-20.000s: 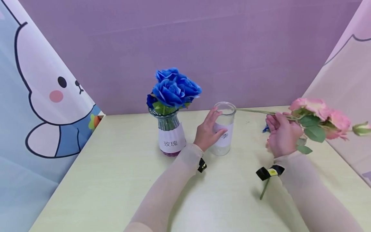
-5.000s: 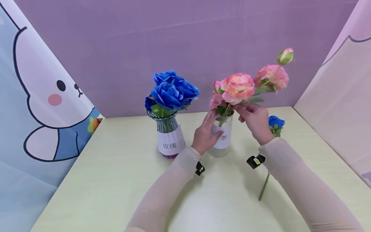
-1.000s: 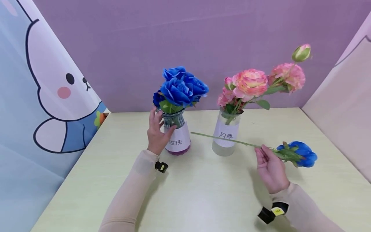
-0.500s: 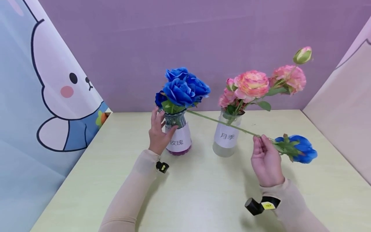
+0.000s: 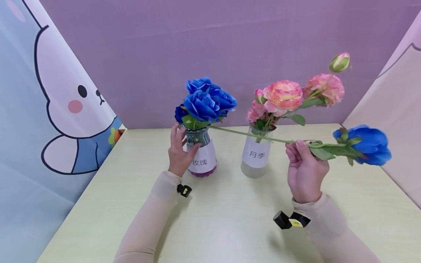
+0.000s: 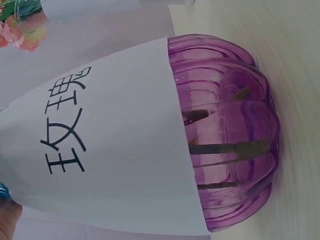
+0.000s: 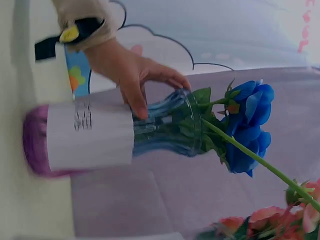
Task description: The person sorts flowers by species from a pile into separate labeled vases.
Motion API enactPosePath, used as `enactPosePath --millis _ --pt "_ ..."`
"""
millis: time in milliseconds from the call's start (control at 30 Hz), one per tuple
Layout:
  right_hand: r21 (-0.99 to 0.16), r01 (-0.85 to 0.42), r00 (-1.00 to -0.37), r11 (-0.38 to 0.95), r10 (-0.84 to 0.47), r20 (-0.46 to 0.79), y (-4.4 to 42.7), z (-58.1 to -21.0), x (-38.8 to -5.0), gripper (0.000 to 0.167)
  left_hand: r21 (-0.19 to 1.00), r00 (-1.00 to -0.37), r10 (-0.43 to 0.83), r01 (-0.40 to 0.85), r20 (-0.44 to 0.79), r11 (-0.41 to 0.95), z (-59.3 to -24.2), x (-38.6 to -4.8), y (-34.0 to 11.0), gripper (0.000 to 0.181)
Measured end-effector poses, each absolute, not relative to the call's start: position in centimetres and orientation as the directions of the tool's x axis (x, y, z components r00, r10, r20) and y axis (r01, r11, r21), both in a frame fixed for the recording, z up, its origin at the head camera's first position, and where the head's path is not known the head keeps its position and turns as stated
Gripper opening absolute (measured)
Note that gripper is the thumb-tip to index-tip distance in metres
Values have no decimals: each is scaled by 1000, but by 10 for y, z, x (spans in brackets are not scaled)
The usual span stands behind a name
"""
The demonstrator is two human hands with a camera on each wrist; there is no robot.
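Observation:
My left hand (image 5: 180,153) holds the neck of a labelled glass vase (image 5: 202,157), thumb in front and fingers at its left rim. The vase is blue-tinted above and purple at its base (image 6: 230,130). Several blue roses (image 5: 204,104) stand in it. To the right, my right hand (image 5: 306,171) pinches the green stem of a single blue rose (image 5: 370,144) between thumb and fingers. This rose lies almost level in the air, bloom to the right. Its stem end is at the vase's rim in the head view; the right wrist view shows the stem (image 7: 265,162) reaching the mouth.
A second labelled clear vase (image 5: 256,157) stands right of the first, behind the held stem. Pink flowers (image 5: 284,95) and a bud (image 5: 340,63) rise from it and lean right. A purple backdrop (image 5: 230,44) closes off the pale table (image 5: 223,219) behind.
The pink flowers have gone into the clear vase since the earliest frame. The blue rose was picked up from the table; its bloom has risen and moved right. My left hand went to the rose vase.

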State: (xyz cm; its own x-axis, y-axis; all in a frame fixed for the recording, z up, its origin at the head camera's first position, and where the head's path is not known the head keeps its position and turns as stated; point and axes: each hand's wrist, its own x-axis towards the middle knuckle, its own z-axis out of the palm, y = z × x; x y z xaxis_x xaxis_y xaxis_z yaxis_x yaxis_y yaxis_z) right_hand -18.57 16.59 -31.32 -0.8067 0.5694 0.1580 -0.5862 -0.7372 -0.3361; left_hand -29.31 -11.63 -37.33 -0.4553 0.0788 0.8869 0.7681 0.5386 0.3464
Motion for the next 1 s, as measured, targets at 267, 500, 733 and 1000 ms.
enactPosePath --millis 267,500,733,1000 --pt "-429 -690 -724 -583 551 416 167 -299 -182 10 351 -460 82 768 884 536 -372 -292 -116 78" --pt "-597 -656 -752 -462 470 463 174 -278 -187 27 339 -444 78 776 893 533 -373 -293 -116 71" --pt "-667 -620 -782 -414 400 478 172 -267 -193 55 340 -441 75 779 895 526 -375 -294 -118 73" --pt "-746 -598 -798 -294 307 519 167 -247 -197 51 329 -428 82 791 900 516 -375 -295 -117 66"
